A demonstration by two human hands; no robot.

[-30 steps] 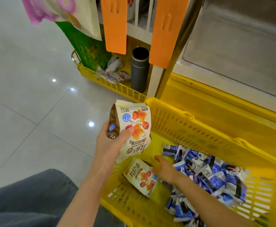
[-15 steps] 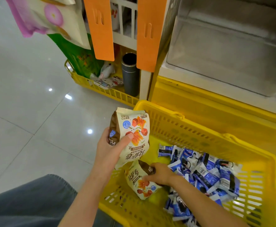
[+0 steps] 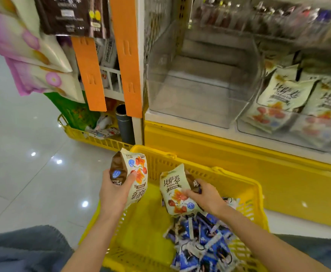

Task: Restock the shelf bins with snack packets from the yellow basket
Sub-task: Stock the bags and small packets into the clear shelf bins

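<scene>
My left hand (image 3: 116,191) grips a cream and brown snack packet (image 3: 136,175) upright over the left rim of the yellow basket (image 3: 229,177). My right hand (image 3: 206,196) holds a second packet of the same kind (image 3: 175,190), lifted above the basket floor. A heap of small blue and white packets (image 3: 202,242) lies in the basket's right half. On the shelf above, a clear bin (image 3: 198,95) stands bare, and the clear bin to its right (image 3: 290,130) holds several matching cream packets (image 3: 286,95).
The shelf's yellow base (image 3: 239,154) runs behind the basket. A second yellow basket (image 3: 94,138) with a dark cylinder (image 3: 124,124) sits on the floor at left, under orange hanging strips (image 3: 127,55) and hung bags (image 3: 33,61). Glossy tiled floor (image 3: 23,154) lies to the left.
My right hand has lifted the second packet up out of the basket bottom. The view has tilted upward, bringing the shelf bins into sight. My left hand keeps its packet.
</scene>
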